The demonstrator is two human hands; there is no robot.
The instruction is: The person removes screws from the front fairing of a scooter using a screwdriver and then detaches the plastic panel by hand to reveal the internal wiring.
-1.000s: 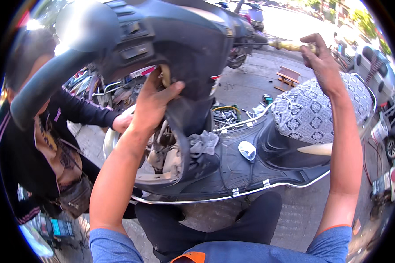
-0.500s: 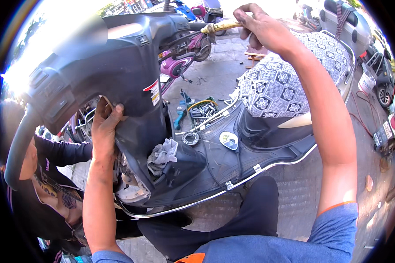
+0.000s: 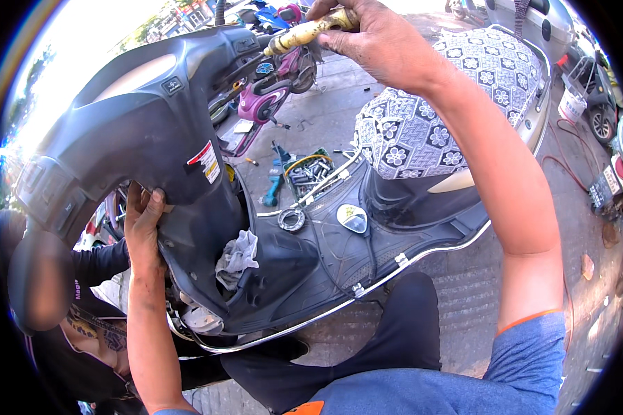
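A dark scooter stands across the view. My right hand [image 3: 381, 48] is closed around the outer end of a yellowish, worn handlebar grip [image 3: 311, 32], thumb below and fingers over it. To the left, my left hand [image 3: 144, 232] grasps the lower edge of the scooter's black front panel [image 3: 128, 131], its thumb in front and its other fingers partly hidden. A crumpled grey rag [image 3: 237, 259] sits in the opening below this panel. On the footboard [image 3: 325, 242] lie a dark ring-shaped part [image 3: 291, 220] and a round mirror [image 3: 353, 219] on a stem.
Another person [image 3: 93, 304] in a dark jacket is close at the left, one arm reaching toward the scooter's front. Beyond the footboard lie a tool tray [image 3: 310, 173] and a teal power tool [image 3: 273, 183]. The seat [image 3: 450, 104] has a patterned cover. A red hose [image 3: 567, 166] crosses the ground.
The scooter has shifted left in view. My right hand has gone from fingertips at the grip's end to a fuller hold around it. My left hand keeps its hold on the front panel.
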